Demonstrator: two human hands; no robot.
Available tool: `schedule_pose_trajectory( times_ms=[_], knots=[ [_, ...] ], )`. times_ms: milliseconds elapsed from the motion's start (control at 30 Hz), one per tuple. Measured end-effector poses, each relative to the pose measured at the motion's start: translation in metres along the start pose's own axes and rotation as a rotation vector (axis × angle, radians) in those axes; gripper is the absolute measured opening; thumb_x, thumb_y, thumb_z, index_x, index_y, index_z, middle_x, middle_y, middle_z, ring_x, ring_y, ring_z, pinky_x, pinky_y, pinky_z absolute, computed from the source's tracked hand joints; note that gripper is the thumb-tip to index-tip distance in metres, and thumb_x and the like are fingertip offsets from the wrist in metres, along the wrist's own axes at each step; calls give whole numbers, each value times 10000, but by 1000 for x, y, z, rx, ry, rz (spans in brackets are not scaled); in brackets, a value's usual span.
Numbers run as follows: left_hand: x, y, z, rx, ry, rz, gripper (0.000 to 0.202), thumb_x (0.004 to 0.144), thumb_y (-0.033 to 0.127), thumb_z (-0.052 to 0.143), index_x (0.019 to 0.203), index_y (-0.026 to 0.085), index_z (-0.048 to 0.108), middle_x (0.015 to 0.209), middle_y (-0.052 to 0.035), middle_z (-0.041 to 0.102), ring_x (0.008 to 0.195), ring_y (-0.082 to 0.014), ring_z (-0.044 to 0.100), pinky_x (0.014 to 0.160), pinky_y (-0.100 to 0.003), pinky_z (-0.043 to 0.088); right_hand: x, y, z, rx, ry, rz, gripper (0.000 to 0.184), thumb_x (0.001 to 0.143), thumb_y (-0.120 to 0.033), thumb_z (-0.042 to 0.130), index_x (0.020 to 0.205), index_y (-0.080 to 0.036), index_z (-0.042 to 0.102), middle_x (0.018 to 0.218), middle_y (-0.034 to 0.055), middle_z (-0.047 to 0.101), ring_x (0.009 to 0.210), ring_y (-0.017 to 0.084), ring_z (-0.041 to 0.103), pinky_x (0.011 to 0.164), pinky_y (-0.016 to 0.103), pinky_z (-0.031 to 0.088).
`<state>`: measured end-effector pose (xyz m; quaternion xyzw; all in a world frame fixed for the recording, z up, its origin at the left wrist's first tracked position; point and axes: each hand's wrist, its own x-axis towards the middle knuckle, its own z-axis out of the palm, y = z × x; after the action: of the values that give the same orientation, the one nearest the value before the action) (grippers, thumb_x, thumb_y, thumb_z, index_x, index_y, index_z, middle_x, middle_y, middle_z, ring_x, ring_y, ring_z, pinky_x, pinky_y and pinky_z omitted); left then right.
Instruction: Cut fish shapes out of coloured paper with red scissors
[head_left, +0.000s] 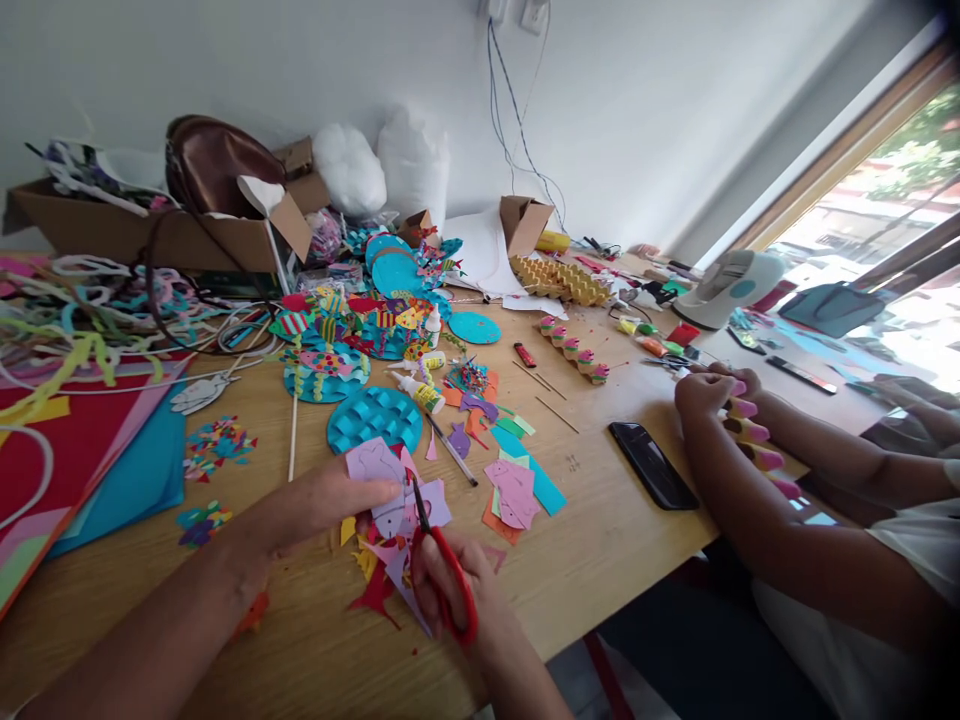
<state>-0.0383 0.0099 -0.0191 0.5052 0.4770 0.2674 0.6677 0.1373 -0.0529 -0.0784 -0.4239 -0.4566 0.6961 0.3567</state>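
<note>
My left hand [330, 498] pinches a piece of lilac paper [379, 478] and holds it just above the wooden table [600, 520]. My right hand [450, 590] grips red-handled scissors [442, 560], fingers through the loops. The blades point up into the lilac paper. Red, yellow and lilac scraps [375, 585] lie under both hands.
Blue paper discs with coloured fish [352, 350], glue bottles [420, 392], sticks and paper scraps crowd the table's middle. Red and blue sheets [90, 450] lie left, cardboard boxes [172, 235] behind. A black phone [651, 464] lies right, beside another person's hands [712, 395] holding pink-tipped shapes.
</note>
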Motion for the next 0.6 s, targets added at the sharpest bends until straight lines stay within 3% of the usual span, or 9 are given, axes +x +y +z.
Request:
schedule_pose_trajectory(
  times_ms=[133, 267, 400, 600],
  knots=[
    [-1, 3, -9, 104, 66, 44, 222, 683, 396, 675, 681, 184, 611, 544, 25, 614, 484, -121, 531, 410, -192, 363, -2, -6, -22, 50, 105, -94, 511, 800, -651, 535, 617, -174, 517, 415, -52, 441, 356, 71, 374, 378, 202, 273],
    [2, 5, -2, 82, 94, 71, 191, 648, 353, 709, 670, 178, 639, 518, 20, 613, 438, -108, 500, 395, -191, 353, 4, -30, -34, -4, 198, -233, 436, 781, -578, 593, 619, -183, 507, 469, -42, 468, 402, 84, 397, 404, 215, 298],
    [8, 4, 9, -38, 141, 122, 154, 574, 293, 747, 660, 184, 680, 605, -2, 671, 542, -139, 571, 490, -212, 421, 21, -54, -28, -77, 235, -231, 268, 682, -365, 721, 687, -192, 517, 562, -53, 498, 475, 95, 434, 435, 211, 328],
    [15, -6, 9, -109, 296, 112, 128, 508, 244, 743, 596, 173, 684, 539, 2, 658, 473, -124, 530, 455, -210, 390, 68, -71, -17, -196, 223, -342, 224, 677, -347, 675, 717, -192, 519, 577, -53, 504, 478, 107, 457, 446, 225, 364]
  ],
)
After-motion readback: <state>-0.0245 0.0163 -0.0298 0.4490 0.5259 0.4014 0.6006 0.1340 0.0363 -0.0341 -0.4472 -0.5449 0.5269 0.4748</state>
